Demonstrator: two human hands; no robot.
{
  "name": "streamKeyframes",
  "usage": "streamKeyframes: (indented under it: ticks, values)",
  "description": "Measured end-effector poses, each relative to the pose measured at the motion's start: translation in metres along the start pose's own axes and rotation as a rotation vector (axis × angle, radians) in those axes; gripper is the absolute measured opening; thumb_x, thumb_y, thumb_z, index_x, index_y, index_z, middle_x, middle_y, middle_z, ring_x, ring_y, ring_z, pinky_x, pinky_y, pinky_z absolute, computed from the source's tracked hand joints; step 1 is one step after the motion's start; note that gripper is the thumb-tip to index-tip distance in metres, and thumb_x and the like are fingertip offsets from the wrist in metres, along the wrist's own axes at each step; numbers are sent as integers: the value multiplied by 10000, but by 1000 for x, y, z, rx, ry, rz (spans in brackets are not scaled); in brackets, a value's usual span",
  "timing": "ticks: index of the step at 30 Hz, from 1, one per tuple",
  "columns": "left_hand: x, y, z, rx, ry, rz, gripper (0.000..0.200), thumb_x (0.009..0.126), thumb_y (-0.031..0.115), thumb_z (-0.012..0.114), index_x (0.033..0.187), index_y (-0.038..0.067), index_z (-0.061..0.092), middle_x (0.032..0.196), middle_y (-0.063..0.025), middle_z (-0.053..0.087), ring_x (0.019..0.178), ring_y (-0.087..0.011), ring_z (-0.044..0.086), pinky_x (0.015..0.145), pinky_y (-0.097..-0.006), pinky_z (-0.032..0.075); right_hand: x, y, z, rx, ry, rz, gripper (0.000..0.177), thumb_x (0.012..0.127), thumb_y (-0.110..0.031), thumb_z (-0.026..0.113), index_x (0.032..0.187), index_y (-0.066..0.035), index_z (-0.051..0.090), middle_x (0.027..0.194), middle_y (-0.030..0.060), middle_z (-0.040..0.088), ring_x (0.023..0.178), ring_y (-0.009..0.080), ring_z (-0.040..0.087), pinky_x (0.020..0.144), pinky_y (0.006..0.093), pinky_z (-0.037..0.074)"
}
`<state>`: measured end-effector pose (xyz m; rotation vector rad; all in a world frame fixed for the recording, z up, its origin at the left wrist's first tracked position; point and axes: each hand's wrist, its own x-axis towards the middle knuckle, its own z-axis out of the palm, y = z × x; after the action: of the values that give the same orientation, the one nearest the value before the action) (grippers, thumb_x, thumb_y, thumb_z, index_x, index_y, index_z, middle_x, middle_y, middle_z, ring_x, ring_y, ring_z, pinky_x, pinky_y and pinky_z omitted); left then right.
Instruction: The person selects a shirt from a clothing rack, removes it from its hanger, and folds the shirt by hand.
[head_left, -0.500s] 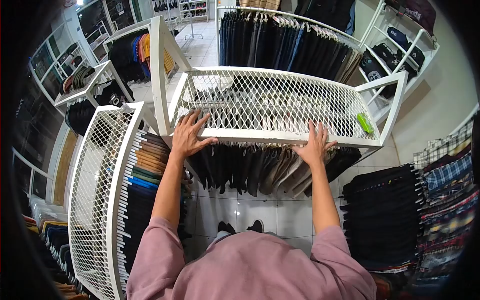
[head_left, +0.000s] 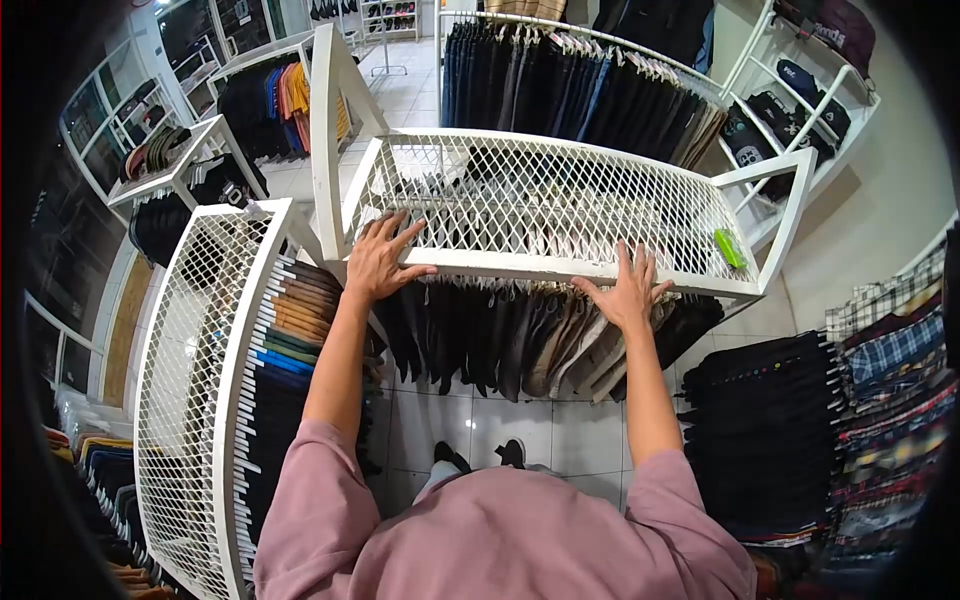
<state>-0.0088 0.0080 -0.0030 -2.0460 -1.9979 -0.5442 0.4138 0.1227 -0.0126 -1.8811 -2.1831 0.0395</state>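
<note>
A white metal clothes rack with a mesh top (head_left: 560, 264) stands in front of me. My left hand (head_left: 378, 262) rests on its front edge near the left corner, fingers spread over the mesh. Farther right, my right hand (head_left: 628, 290) lies on the same edge with its fingers apart and thumb out to the left. Below the rail hang dark and beige trousers (head_left: 490, 335) in a row. A small bright green object (head_left: 730, 249) lies on the mesh near the rack's right end.
On the left stands another white mesh-topped rack (head_left: 235, 420) with hanging clothes. Dark garments (head_left: 765, 430) and plaid shirts (head_left: 890, 400) hang at the right. Behind, a rail holds jeans (head_left: 560, 80), and a shelf (head_left: 850, 115) bears caps. White floor tiles (head_left: 515, 430) show around my shoes.
My right thumb has stretched farther left along the edge. Both hands stay on the rack; the view has shifted slightly.
</note>
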Motion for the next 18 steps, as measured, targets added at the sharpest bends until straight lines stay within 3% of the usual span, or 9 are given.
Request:
streamKeyframes:
  ticks: [5,7,10,11,14,15,16,17,18]
  values:
    - [3,-7,8,-19,32,30,905,770,824,627,1471,254,576,1529,-133,506,1423,-351,439,1176,-481,357,-4,9,10,-10,79,-4,1234,692,-910,633,1626,-180,289,1669,247,204,1567,433,86,1146,797,34]
    - [-1,1,8,48,61,41,848,846,736,616,1505,211,524,1530,-142,497,1448,-349,407,1198,-528,297,-16,-11,16,17,143,-34,1112,820,-809,621,1632,-134,272,1664,277,188,1562,451,80,1173,746,86]
    - [-17,12,20,17,176,21,731,935,581,622,1524,168,491,1553,-135,471,1493,-334,345,1214,-561,245,-36,-40,34,22,193,-40,1029,882,-719,626,1631,-112,266,1670,277,168,1559,458,86,1200,693,132]
    - [-25,19,24,-40,205,-28,666,967,497,621,1525,158,488,1568,-124,457,1496,-329,343,1222,-553,236,-45,-52,39,59,202,-61,970,921,-618,641,1636,-97,241,1670,286,142,1549,480,97,1209,666,158]
    - [-59,31,30,-118,279,-92,613,966,296,655,1521,113,470,1592,-155,422,1500,-373,338,1221,-558,246,-75,-99,49,78,259,-169,983,908,-539,694,1641,-90,216,1667,293,134,1536,506,110,1205,659,173]
    - [-70,34,30,-181,291,-99,625,955,260,662,1527,109,461,1599,-160,409,1502,-382,332,1215,-560,256,-86,-117,51,122,285,-190,992,894,-450,733,1647,-94,194,1665,299,124,1514,524,157,1202,643,193]
    - [-82,36,32,-244,303,-107,639,943,224,669,1532,104,451,1607,-165,397,1503,-391,327,1209,-562,267,-95,-130,58,254,336,-260,966,865,-386,766,1625,-76,257,1646,294,196,1490,516,223,1191,622,228]
    - [-97,37,32,-293,273,-107,671,937,221,682,1547,100,430,1636,-186,338,1514,-405,302,1205,-568,279,-104,-141,66,232,257,-318,932,854,-365,771,1605,-75,302,1628,290,239,1474,506,261,1185,615,243]
    - [-112,38,33,-274,238,-131,656,963,256,664,1550,93,423,1602,-197,384,1502,-407,318,1206,-548,291,-115,-151,74,208,176,-374,899,843,-344,776,1585,-75,347,1610,286,282,1459,497,298,1178,607,259]
